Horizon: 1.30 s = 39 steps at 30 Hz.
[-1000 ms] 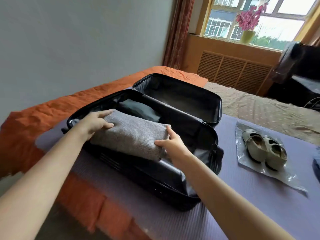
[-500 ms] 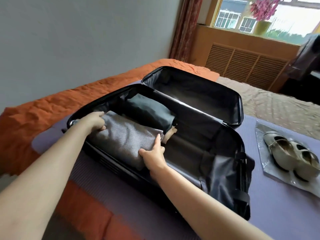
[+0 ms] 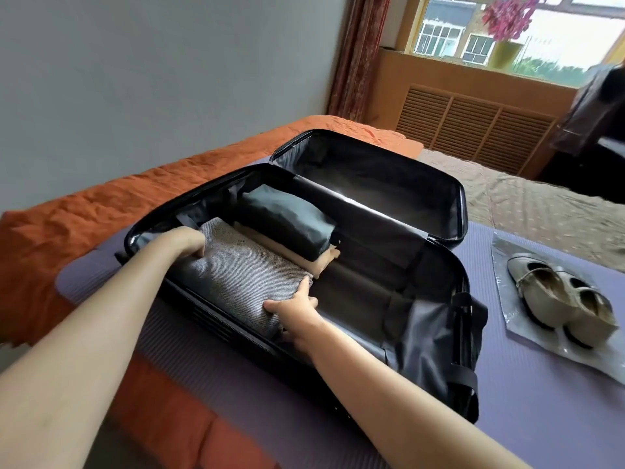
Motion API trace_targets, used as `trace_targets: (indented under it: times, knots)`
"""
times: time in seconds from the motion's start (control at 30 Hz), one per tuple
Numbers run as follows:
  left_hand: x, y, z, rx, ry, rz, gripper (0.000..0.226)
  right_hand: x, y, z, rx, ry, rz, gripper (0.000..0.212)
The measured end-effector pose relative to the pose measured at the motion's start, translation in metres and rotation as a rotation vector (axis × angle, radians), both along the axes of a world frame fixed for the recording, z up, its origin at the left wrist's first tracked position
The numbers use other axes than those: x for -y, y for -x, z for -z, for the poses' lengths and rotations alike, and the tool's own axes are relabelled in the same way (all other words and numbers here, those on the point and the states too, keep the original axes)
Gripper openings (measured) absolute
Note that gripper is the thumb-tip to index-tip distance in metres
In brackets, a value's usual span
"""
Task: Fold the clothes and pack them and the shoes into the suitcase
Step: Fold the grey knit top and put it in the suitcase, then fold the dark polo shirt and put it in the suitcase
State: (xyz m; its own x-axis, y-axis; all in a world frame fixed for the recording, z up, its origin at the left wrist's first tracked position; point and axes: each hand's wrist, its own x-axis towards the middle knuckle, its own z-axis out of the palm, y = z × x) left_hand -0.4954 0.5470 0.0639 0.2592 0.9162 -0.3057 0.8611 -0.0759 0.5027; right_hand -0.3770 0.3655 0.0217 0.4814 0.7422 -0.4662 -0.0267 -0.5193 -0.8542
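Head view: your left hand (image 3: 184, 240) curls its fingers over the 10 o'clock end of the folded grey garment (image 3: 233, 282). Your right hand (image 3: 294, 311) grips its 4 o'clock corner, thumb on top and fingers tucked beneath. The garment lies inside the open suitcase (image 3: 358, 299), at the 9 o'clock end of the near half. At its 1 o'clock, touching it, a beige folded garment (image 3: 319, 264) carries a dark one (image 3: 287, 225). The shoes (image 3: 558, 299) sit on a silvery bag (image 3: 504, 252) at the suitcase's 3 o'clock, apart from it.
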Motion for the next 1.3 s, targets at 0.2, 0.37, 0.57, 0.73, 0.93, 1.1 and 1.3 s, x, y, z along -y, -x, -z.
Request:
trace_targets:
  times: [0.2,0.37,0.57,0.73,0.93,1.1,1.3]
  knots:
    - [0.01,0.002,-0.013,-0.033,-0.216,-0.029,0.049,0.007,-0.006,-0.012,-0.087,0.027,0.02,0.1]
    - [0.052,-0.019,-0.056,0.258,-0.275,0.065,0.043,0.034,-0.03,-0.031,-0.131,-0.023,0.079,0.086]
    - [0.143,-0.089,-0.092,0.433,-0.103,0.312,0.031,0.101,-0.072,-0.064,-0.298,-0.111,0.096,0.036]
    - [0.234,-0.164,-0.092,0.426,0.07,0.549,0.03,0.199,-0.129,-0.095,-0.308,-0.259,0.138,0.015]
    - [0.356,-0.263,-0.069,0.418,0.131,0.725,0.03,0.345,-0.212,-0.103,-0.024,-0.29,0.398,0.022]
    - [0.465,-0.322,-0.025,0.416,0.224,0.886,0.031,0.476,-0.275,-0.052,0.48,0.084,0.536,0.033]
    - [0.544,-0.35,0.046,0.366,0.313,0.871,0.032,0.574,-0.281,0.023,0.778,0.72,0.291,0.074]
